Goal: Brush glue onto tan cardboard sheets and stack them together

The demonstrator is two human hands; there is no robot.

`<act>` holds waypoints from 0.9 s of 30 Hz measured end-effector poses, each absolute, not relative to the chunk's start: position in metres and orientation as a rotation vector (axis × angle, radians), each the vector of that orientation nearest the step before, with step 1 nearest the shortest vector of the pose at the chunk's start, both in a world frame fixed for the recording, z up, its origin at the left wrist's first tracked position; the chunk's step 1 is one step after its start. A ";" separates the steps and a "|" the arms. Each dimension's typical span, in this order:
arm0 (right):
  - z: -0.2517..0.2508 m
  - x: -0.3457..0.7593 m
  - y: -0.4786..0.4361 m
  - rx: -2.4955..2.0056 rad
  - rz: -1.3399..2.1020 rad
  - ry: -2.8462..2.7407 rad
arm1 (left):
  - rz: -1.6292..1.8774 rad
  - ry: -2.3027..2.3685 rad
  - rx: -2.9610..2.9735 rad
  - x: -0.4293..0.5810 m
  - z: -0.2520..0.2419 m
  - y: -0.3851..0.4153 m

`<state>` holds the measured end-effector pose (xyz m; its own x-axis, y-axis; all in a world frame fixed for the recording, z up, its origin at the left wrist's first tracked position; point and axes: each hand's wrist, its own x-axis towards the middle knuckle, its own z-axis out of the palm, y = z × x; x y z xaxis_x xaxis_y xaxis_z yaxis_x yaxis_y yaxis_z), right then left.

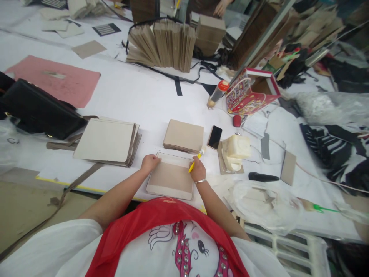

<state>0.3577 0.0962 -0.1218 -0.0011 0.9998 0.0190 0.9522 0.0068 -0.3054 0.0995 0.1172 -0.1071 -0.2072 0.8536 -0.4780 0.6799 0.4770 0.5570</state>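
Note:
A tan cardboard panel (170,177) with a pale border lies flat at the near edge of the white table (135,100). My left hand (150,162) presses on its far left corner with fingers curled. At the panel's far right corner my right hand (197,170) grips a yellow brush (196,159), its pale tip pointing up and away. A bracelet shows on that wrist.
A small stack of tan boards (183,136) lies just beyond the panel, a larger stack of pale boards (107,141) to its left. A black phone (215,137), a pale block on a board (235,151), a black handle (263,177), a red patterned box (251,92) and a black bag (40,109) surround them.

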 end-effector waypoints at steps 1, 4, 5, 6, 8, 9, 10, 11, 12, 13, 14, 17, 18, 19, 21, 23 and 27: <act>-0.122 0.358 0.096 -2.039 0.300 -2.054 | 0.287 1.968 1.270 0.099 -0.107 0.117; -0.121 0.356 0.097 -2.037 0.302 -2.070 | 0.279 1.984 1.288 0.100 -0.108 0.118; -0.120 0.355 0.097 -2.043 0.296 -2.073 | 0.272 1.983 1.301 0.100 -0.108 0.118; -0.119 0.355 0.098 -2.050 0.284 -2.074 | 0.262 1.980 1.320 0.101 -0.108 0.118; -0.117 0.356 0.098 -2.072 0.240 -2.062 | 0.239 1.995 1.377 0.100 -0.104 0.116; -0.115 0.358 0.097 -2.083 0.214 -2.048 | 0.243 2.015 1.425 0.099 -0.101 0.114; -0.113 0.361 0.096 -2.088 0.188 -2.031 | 0.269 2.040 1.490 0.096 -0.097 0.111; -0.111 0.365 0.095 -2.086 0.165 -2.012 | 0.320 2.065 1.572 0.090 -0.093 0.107; -0.110 0.371 0.093 -2.078 0.142 -1.989 | 0.396 2.085 1.671 0.082 -0.087 0.102; -0.109 0.377 0.090 -2.055 0.120 -1.968 | 0.487 2.098 1.783 0.072 -0.081 0.096; -0.108 0.383 0.088 -2.022 0.099 -1.950 | 0.571 2.109 1.897 0.059 -0.076 0.090; -0.106 0.395 0.080 -1.880 0.057 -1.914 | 0.609 2.222 2.140 0.010 -0.061 0.071; -0.105 0.396 0.077 -1.836 0.060 -1.909 | 0.532 2.283 2.167 -0.008 -0.058 0.065; -0.103 0.394 0.074 -1.798 0.074 -1.908 | 0.423 2.330 2.175 -0.024 -0.056 0.060; -0.097 0.386 0.070 -1.742 0.126 -1.905 | 0.191 2.354 2.181 -0.052 -0.055 0.053; -0.088 0.372 0.066 -1.693 0.204 -1.895 | 0.018 2.316 2.212 -0.069 -0.055 0.048; -0.065 0.339 0.055 -1.655 0.456 -1.849 | -0.030 2.085 2.429 -0.060 -0.044 0.040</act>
